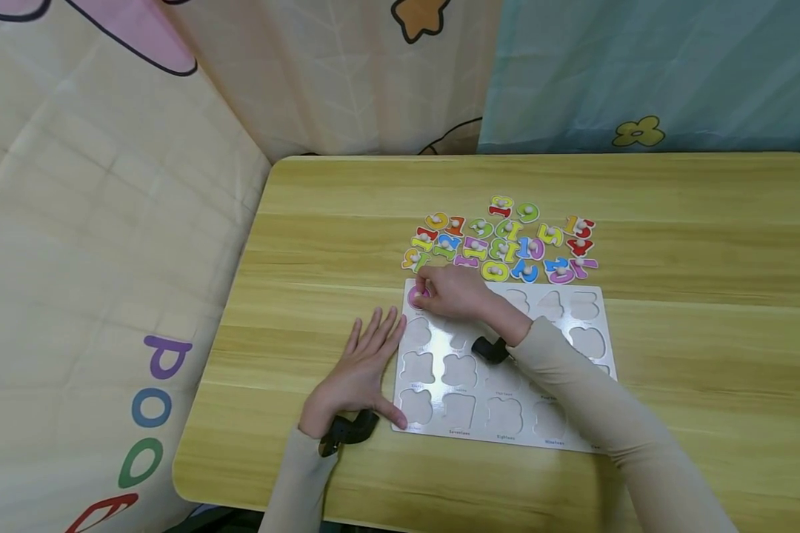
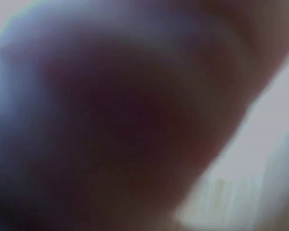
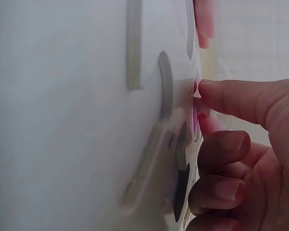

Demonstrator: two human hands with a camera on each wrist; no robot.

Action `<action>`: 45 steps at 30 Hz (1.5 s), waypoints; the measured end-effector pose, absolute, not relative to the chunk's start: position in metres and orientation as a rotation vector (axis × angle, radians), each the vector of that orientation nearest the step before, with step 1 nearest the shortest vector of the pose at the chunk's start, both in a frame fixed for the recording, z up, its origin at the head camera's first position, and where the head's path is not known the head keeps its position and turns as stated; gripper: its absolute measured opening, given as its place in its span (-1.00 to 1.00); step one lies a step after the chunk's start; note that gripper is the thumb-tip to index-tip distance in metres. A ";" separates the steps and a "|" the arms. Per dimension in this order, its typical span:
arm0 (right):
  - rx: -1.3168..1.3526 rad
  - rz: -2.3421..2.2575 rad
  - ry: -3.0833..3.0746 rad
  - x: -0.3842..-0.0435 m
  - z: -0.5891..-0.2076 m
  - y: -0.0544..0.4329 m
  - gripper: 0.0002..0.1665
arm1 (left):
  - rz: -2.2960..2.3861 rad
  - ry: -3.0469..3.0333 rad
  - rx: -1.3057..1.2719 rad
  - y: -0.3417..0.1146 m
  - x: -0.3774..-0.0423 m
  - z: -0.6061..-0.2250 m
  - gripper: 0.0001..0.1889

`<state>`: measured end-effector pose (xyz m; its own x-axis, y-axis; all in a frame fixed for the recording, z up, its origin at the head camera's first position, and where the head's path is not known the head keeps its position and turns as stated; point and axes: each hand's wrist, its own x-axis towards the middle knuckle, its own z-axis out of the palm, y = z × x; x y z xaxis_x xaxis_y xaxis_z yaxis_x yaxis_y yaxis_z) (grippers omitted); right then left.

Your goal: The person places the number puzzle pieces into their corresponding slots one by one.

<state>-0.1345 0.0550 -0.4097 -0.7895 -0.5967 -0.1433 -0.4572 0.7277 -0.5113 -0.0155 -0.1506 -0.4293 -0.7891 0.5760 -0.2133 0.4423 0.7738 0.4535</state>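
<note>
A white number puzzle board (image 1: 440, 434) with rows of shallow cut-outs lies flat on the table. At its top-left cut-out, my right hand (image 1: 458, 293) pinches a pink number piece (image 1: 415, 297) with thumb and finger; the hand hides part of it. In the right wrist view, the pink piece (image 3: 195, 115) shows edge-on at the board's surface, below the fingertips. My left hand (image 1: 362, 374) lies spread along the board's left edge, its thumb at the lower-left corner and its fingertips beside the upper part. The left wrist view is mostly dark and blurred.
Several colourful number pieces (image 1: 495, 271) with small knobs lie scattered beyond the board's far edge. The wooden table (image 1: 707, 296) extends to both sides. Patterned cloth curtains (image 1: 347, 81) hang behind it and at the left.
</note>
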 end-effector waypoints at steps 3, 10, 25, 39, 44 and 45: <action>-0.810 -0.643 2.634 -0.135 -0.407 0.055 -0.77 | 0.527 2.635 0.778 -0.150 -0.015 -0.429 0.61; -0.763 -0.596 2.604 -0.134 -0.404 0.052 -0.76 | 0.520 2.642 0.776 -0.149 -0.014 -0.428 0.62; -0.827 -0.624 2.602 -0.121 -0.403 0.061 -0.72 | 0.505 2.626 0.752 -0.149 -0.013 -0.428 0.61; -0.295 -0.932 2.732 -0.198 -0.395 0.100 -0.68 | 0.521 2.632 0.780 -0.147 -0.016 -0.430 0.61; -0.124 -0.876 2.701 -0.212 -0.398 0.104 -0.63 | 0.520 2.627 0.801 -0.145 -0.017 -0.432 0.61; -0.105 -0.860 2.703 -0.213 -0.398 0.104 -0.63 | 0.521 2.625 0.802 -0.145 -0.017 -0.432 0.61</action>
<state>-0.2134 0.1037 -0.3984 -0.9519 -0.1593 -0.2618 0.0213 0.8179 -0.5750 -0.0167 -0.1449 -0.4321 -0.7803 0.5868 -0.2165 0.4596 0.7727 0.4380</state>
